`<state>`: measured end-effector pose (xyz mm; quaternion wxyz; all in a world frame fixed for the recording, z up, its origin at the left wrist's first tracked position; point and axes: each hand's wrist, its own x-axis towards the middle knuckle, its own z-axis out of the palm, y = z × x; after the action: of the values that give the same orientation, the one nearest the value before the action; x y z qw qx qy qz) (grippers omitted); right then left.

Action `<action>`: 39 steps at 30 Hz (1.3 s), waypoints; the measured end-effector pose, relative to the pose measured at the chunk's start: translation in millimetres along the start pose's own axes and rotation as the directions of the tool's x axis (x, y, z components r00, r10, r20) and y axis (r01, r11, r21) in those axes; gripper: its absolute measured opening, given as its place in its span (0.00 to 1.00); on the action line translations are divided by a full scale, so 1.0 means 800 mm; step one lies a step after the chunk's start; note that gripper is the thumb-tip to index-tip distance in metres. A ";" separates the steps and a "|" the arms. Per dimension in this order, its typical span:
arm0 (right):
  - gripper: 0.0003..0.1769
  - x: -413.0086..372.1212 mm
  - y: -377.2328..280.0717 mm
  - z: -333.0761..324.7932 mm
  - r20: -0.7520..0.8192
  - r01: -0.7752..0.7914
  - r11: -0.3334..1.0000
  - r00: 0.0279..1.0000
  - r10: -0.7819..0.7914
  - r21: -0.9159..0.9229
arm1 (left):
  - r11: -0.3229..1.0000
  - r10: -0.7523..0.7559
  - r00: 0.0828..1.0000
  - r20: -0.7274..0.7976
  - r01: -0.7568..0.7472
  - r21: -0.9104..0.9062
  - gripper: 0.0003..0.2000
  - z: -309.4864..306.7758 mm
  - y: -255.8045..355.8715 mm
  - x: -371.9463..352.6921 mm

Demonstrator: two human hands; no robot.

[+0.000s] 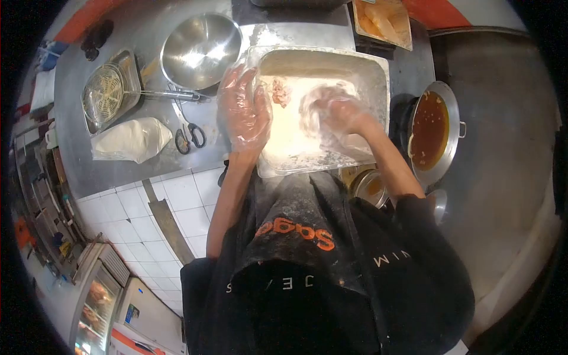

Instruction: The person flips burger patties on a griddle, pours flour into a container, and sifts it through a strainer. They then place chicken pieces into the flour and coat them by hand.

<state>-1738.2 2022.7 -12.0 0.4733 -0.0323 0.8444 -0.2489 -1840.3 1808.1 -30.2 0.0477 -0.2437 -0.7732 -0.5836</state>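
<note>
A rectangular metal tray holds a bed of white flour with a piece of raw meat lying in it, towards the back left. My left hand, in a clear plastic glove, is at the tray's left rim with its fingers stretched out. Inside the tray, my right hand is over the flour on the right side, also gloved and floury. Motion smears its fingers, so whether they hold anything is hidden.
Left on the steel table are a metal bowl, a wire strainer on a small tray, scissors and a white bag. A wok of brown oil stands right. A container of orange liquid sits behind.
</note>
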 end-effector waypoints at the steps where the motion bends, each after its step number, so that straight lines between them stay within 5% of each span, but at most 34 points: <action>1: 0.26 0.005 0.027 0.032 -0.238 -0.100 0.981 0.970 0.059 -0.165 | 0.997 -0.041 0.999 -0.029 0.039 -0.073 0.25 0.004 0.000 0.000; 2: 0.29 0.007 0.040 0.052 -0.468 -0.231 0.928 0.881 0.071 -0.294 | 0.986 -0.083 0.995 -0.052 0.075 -0.147 0.25 0.007 0.001 -0.001; 3: 0.29 0.007 0.021 0.059 -0.468 -0.233 0.927 0.881 0.073 -0.294 | 0.986 -0.084 0.995 -0.052 0.075 -0.149 0.25 0.007 0.001 -0.002; 5: 0.37 0.013 -0.026 0.076 -0.237 -0.275 0.783 0.957 0.168 -0.558 | 0.976 -0.088 0.995 -0.035 0.079 -0.204 0.26 0.009 -0.001 -0.001; 6: 0.39 -0.005 -0.045 0.056 -0.272 -0.371 0.920 0.905 0.326 -0.130 | 0.976 -0.089 0.995 -0.034 0.080 -0.201 0.26 0.006 -0.001 0.000; 7: 0.39 -0.010 -0.051 0.039 -0.274 -0.366 0.922 0.906 0.322 -0.128 | 0.987 -0.079 0.997 -0.022 0.075 -0.142 0.27 0.004 -0.001 0.002; 9: 0.36 -0.013 -0.040 0.010 -0.086 -0.300 0.926 0.941 0.326 0.229 | 0.994 -0.070 0.998 -0.004 0.070 -0.089 0.27 0.002 0.005 0.004; 10: 0.38 0.006 0.011 0.036 -0.335 -0.094 0.979 0.930 0.152 0.181 | 0.988 -0.075 0.997 -0.010 0.073 -0.137 0.28 0.002 0.011 0.007; 14: 0.35 0.023 -0.069 -0.021 -0.439 -0.161 0.950 0.857 0.269 0.269 | 0.957 -0.118 0.993 0.006 0.115 -0.267 0.19 0.000 0.012 0.007; 16: 0.33 0.050 -0.103 -0.015 -0.566 -0.313 0.921 0.814 0.133 -0.234 | 0.986 -0.076 0.997 0.029 0.080 -0.148 0.19 0.000 0.006 0.006; 17: 0.33 0.057 -0.101 -0.006 -0.566 -0.314 0.922 0.812 0.138 -0.226 | 0.999 -0.035 0.998 0.052 0.036 -0.023 0.20 -0.002 0.004 0.005; 19: 0.32 0.077 -0.089 0.008 -0.184 -0.196 0.874 0.975 0.124 -0.445 | 0.998 -0.045 0.999 0.029 0.047 -0.052 0.24 -0.002 0.012 0.007; 20: 0.31 0.057 -0.080 0.018 -0.235 -0.095 0.995 0.967 0.100 0.036 | 0.994 -0.064 0.998 0.003 0.064 -0.083 0.28 -0.001 0.015 0.008; 21: 0.31 0.045 -0.062 0.018 -0.236 -0.095 0.995 0.967 0.100 0.032 | 0.994 -0.063 0.998 -0.001 0.063 -0.084 0.28 0.000 0.010 0.007; 23: 0.30 0.027 -0.023 0.014 -0.012 0.151 0.982 0.988 -0.153 -0.116 | 0.998 -0.009 1.000 0.004 0.009 -0.067 0.27 0.003 -0.006 0.002; 24: 0.31 0.017 -0.009 0.005 -0.140 0.068 0.990 0.986 -0.086 -0.124 | 0.998 -0.016 1.000 0.003 0.016 -0.063 0.27 0.000 -0.001 0.001; 25: 0.33 0.010 0.005 -0.003 -0.269 -0.017 0.992 0.963 -0.017 -0.124 | 0.959 -0.126 0.992 0.005 0.123 -0.257 0.28 0.001 0.004 0.002; 26: 0.37 0.004 0.005 -0.009 -0.319 -0.253 0.967 0.913 0.253 0.040 | 0.870 -0.233 0.972 0.029 0.222 -0.440 0.28 0.001 0.009 0.002; 27: 0.37 -0.001 -0.016 -0.012 -0.315 -0.252 0.967 0.915 0.252 0.041 | 0.870 -0.237 0.971 0.029 0.226 -0.438 0.28 0.001 0.011 0.001; 29: 0.37 -0.002 -0.079 0.005 -0.437 -0.437 0.884 0.836 0.330 -0.168 | 0.934 -0.163 0.987 0.011 0.158 -0.321 0.28 0.003 0.012 0.004; 30: 0.35 0.006 -0.091 0.029 -0.484 -0.471 0.880 0.784 0.389 -0.055 | 0.933 -0.160 0.987 0.015 0.156 -0.323 0.28 0.003 0.009 0.007; 31: 0.35 0.022 -0.070 0.053 -0.485 -0.474 0.879 0.781 0.393 -0.050 | 0.989 -0.042 0.999 0.032 0.046 -0.138 0.28 0.000 0.002 0.009; 32: 0.35 0.021 -0.076 0.050 -0.463 -0.369 0.920 0.844 0.272 -0.132 | 0.996 0.068 0.995 0.074 -0.071 0.049 0.28 -0.003 -0.001 0.007; 33: 0.35 0.021 -0.081 0.045 -0.436 -0.256 0.943 0.889 0.142 -0.214 | 0.996 0.071 0.995 0.075 -0.075 0.048 0.28 -0.001 -0.002 0.005; 34: 0.33 0.011 -0.075 0.030 -0.215 -0.272 0.962 0.938 0.271 0.028 | 0.992 -0.008 0.999 0.046 0.014 -0.122 0.28 0.002 -0.003 0.002; 35: 0.33 0.005 -0.063 0.028 -0.215 -0.272 0.962 0.938 0.271 0.027 | 0.952 -0.097 0.995 0.031 0.102 -0.290 0.28 0.003 -0.001 -0.001; 37: 0.33 -0.013 -0.014 0.012 -0.289 0.004 0.934 0.951 0.106 0.356 | 0.982 -0.059 0.998 0.013 0.060 -0.182 0.28 0.003 0.007 0.007; 39: 0.36 -0.028 0.002 -0.007 -0.276 -0.128 0.803 0.898 0.344 0.582 | 0.998 -0.039 0.999 0.011 0.039 -0.059 0.28 -0.005 0.016 0.007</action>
<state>-1729.9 2032.6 7.2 0.3231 0.2594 0.8074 -0.4199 -1840.2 1808.8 -15.9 0.0255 -0.2327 -0.7604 -0.6058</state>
